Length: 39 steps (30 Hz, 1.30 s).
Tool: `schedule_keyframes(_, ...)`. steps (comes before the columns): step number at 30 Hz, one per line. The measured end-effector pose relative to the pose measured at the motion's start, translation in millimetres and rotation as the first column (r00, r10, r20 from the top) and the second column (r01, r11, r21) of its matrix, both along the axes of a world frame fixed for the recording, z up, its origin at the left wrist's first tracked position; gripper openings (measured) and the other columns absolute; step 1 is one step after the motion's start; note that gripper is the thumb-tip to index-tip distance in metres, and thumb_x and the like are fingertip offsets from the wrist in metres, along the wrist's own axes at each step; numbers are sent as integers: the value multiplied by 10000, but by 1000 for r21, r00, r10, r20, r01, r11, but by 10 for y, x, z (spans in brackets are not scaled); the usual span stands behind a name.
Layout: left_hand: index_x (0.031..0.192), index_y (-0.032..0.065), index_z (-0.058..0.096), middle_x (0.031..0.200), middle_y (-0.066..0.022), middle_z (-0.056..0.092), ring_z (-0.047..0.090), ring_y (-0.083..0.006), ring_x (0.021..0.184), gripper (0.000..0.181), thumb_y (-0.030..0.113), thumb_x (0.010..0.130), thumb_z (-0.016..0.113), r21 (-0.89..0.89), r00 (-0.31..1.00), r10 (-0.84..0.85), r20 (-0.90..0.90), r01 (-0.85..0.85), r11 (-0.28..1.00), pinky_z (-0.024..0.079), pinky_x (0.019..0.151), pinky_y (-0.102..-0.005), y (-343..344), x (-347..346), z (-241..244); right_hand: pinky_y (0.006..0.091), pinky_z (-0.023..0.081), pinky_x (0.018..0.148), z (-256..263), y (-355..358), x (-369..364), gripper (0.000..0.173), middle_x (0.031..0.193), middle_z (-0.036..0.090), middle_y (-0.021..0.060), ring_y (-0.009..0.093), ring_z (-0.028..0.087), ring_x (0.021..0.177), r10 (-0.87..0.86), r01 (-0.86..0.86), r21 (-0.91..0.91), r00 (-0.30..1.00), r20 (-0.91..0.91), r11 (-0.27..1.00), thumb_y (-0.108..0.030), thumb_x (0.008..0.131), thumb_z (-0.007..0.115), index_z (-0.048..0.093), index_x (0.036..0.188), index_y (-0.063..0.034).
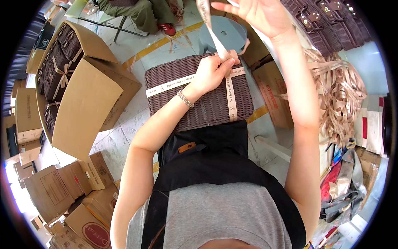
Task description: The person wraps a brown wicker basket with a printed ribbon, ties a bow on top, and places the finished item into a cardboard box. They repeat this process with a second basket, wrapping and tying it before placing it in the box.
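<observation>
A dark brown wicker basket (199, 105) lies flat in front of me, its near edge against my black apron (205, 162). Two bands of printed pale pink ribbon (231, 102) cross its lid. Where they meet, my left hand (214, 71) pinches the ribbon between thumb and fingers. From that grip a loose ribbon length (214, 37) runs up past the top edge of the view. My right hand (264, 18) is raised at the upper right, fingers apart, beside that length and seemingly not touching it. Part of the right hand is cut off by the picture's edge.
An open carton (90, 102) with several ribboned wicker baskets (59, 62) stands at left. Beyond my basket is a blue-grey stool (223, 32). At right are a ribbon heap (339, 93) and more wicker baskets (326, 21). A seated person's legs (136, 15) show at the top.
</observation>
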State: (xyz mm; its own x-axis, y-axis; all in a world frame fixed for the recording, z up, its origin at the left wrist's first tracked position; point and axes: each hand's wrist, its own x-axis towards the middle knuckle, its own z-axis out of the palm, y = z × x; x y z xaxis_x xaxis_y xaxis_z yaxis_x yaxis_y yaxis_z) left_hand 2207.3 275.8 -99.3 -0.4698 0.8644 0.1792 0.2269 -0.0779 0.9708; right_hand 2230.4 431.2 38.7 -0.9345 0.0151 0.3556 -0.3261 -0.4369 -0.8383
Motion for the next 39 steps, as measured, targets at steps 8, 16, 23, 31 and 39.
schedule_keyframes(8,917,-27,666,752,-41,647,603,-80,659,187,146,884,604,83,971,32,235,-53,995,499,610,-220,-49,-96,-68,247,448,754,-968,-11,391,510,917,606,46,96,549,852,-271,-118,791,901,340,601,-493,948,372,537,1138,-49)
schedule_keyframes(16,890,-34,638,690,-30,627,557,-43,580,166,128,882,604,123,898,244,367,-307,944,457,519,-193,-40,-151,10,214,447,725,-1018,-163,469,216,806,588,16,67,534,743,-504,139,856,849,155,498,-32,900,476,589,1083,-5)
schedule_keyframes(23,964,-39,512,687,-68,633,572,-64,575,165,98,883,557,49,853,281,439,-335,941,461,512,-216,-18,-215,-2,290,492,706,-979,-213,578,383,811,527,65,162,548,739,-476,256,917,875,-85,306,-16,840,548,541,1210,-115)
schedule_keyframes(31,988,-74,486,715,-121,656,632,-147,602,325,182,837,619,13,885,413,215,-426,905,490,535,-249,56,-268,-83,329,498,579,-1122,-415,610,345,825,568,73,277,592,664,-443,553,829,767,-464,89,-34,740,652,601,1079,-72)
schedule_keyframes(39,827,-1,569,968,-131,530,619,-133,679,147,76,720,634,34,989,131,68,-134,990,502,593,-244,-70,-366,80,277,416,527,-1068,-136,570,135,664,534,54,156,539,578,-488,153,881,867,98,448,-99,815,551,614,838,18)
